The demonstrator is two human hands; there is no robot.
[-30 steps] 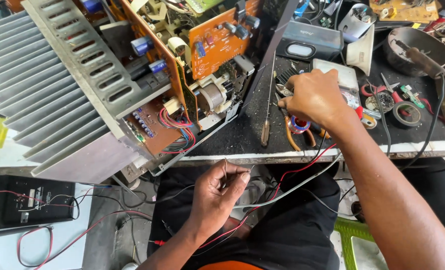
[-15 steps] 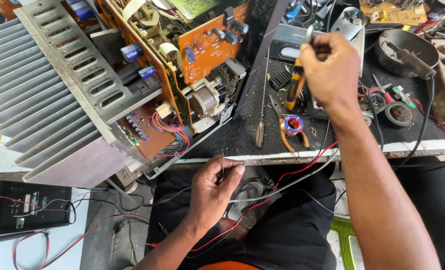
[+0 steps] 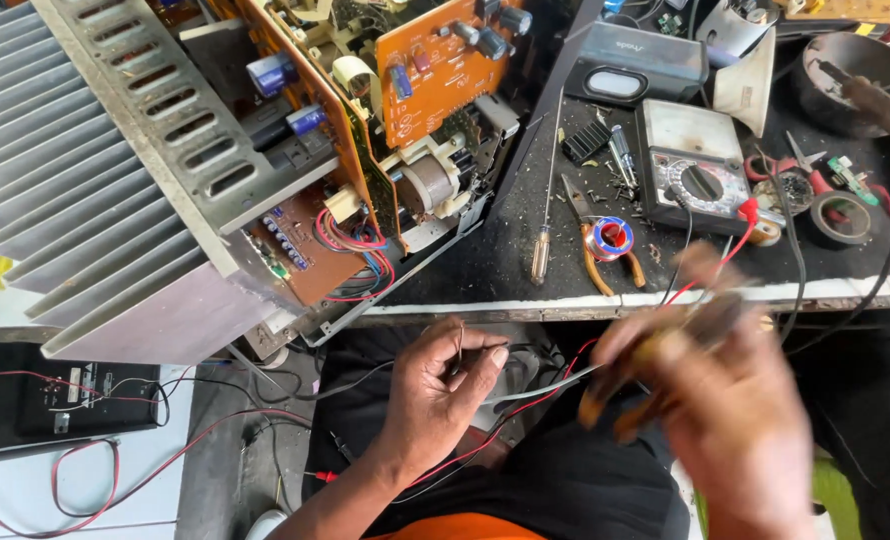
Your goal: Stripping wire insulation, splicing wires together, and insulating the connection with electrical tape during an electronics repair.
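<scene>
My left hand (image 3: 435, 390) pinches a thin dark wire (image 3: 460, 345) upright between thumb and fingers, over my lap below the bench edge. A grey cable (image 3: 535, 388) and a red lead (image 3: 525, 410) run from it toward my right hand (image 3: 725, 420). That hand is motion-blurred and closed on a tool with orange handles (image 3: 630, 385), just to the right of the left hand. What kind of tool it is cannot be told from the blur.
An opened amplifier with a grey finned heat sink (image 3: 75, 170) and orange circuit boards (image 3: 435, 70) fills the left. On the black bench (image 3: 485, 270) lie a screwdriver (image 3: 545, 220), pliers with a solder spool (image 3: 610, 240), a multimeter (image 3: 695, 170) and a tape roll (image 3: 840, 218).
My right hand lifted an orange-handled tool off the bench, raised it, then brought it down to my lap beside the left hand. The left hand kept hold of the wire.
</scene>
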